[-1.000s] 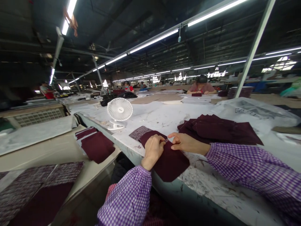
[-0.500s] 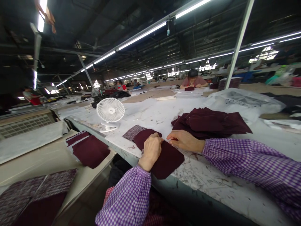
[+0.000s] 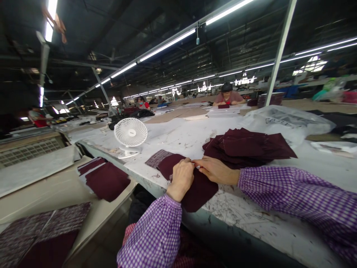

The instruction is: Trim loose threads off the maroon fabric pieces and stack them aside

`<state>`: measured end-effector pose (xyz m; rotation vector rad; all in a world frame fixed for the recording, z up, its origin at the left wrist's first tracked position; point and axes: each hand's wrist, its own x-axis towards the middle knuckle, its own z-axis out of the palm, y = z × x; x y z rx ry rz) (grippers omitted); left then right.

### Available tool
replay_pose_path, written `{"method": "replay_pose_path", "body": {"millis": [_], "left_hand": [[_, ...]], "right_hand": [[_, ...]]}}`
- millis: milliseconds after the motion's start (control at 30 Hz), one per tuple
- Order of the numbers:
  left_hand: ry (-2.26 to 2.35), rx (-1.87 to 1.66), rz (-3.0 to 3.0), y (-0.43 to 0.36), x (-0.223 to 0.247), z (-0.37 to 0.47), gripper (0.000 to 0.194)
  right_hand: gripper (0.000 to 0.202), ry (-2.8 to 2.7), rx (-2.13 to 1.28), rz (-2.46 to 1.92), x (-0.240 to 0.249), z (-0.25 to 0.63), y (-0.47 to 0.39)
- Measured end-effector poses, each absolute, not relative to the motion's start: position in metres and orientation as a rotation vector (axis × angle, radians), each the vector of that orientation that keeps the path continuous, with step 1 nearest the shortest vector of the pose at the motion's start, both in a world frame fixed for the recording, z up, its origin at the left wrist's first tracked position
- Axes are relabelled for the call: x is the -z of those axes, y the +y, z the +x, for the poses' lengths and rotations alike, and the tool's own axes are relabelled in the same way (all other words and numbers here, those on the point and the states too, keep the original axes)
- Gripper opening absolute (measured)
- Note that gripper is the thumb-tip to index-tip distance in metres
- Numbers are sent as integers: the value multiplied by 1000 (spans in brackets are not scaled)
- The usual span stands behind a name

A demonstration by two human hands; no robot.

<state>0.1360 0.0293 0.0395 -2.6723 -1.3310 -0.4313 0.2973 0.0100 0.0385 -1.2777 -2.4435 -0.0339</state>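
A maroon fabric piece point(image 3: 199, 193) lies at the near edge of the white table point(image 3: 173, 134), its lower corner over the edge. My left hand point(image 3: 182, 175) is closed on its upper part, fingers curled. Touching it from the right, my right hand point(image 3: 216, 170) has its fingers pinched together at the same spot; a small pale thing shows between its fingertips, too small to name. Beneath and behind my left hand is another maroon piece point(image 3: 167, 163), overlapping a speckled grey piece point(image 3: 156, 158). A loose pile of maroon pieces point(image 3: 245, 145) lies beyond my right hand.
A white fan point(image 3: 130, 133) stands left of the fabric. Stacked maroon pieces point(image 3: 108, 180) and speckled pieces point(image 3: 55, 223) lie on a lower surface at left. A clear plastic bag point(image 3: 290, 119) rests at right. A person point(image 3: 228, 97) leans over the table's far side.
My right hand has moved left and its fingers have closed, now meeting my left hand at the fabric. My left hand has barely shifted.
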Motion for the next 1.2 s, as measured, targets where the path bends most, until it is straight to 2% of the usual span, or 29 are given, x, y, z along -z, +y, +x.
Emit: {"method": "replay_pose_path", "body": {"millis": [233,433,733,967,1200], "left_hand": [[-1366,710,-2799,31,-33,105,23],[-1225,995,-2821,23,-20,67,27],[-1189,978,-2746,14,-20,59,31],[-1088,788,-2646,11,-21,55,27],[-1129,924,-2695,12,-16,44,29]], "right_hand": [[32,-2506,150,-1215,-33,297,16],[33,-2580,176,-1245,-39,293,14],[46,-2814,356,-1271,-54,283,5],[61,-3000,452,-1346,-71,262,2],[63,-3153,463,-1336,-87,243,5]]}}
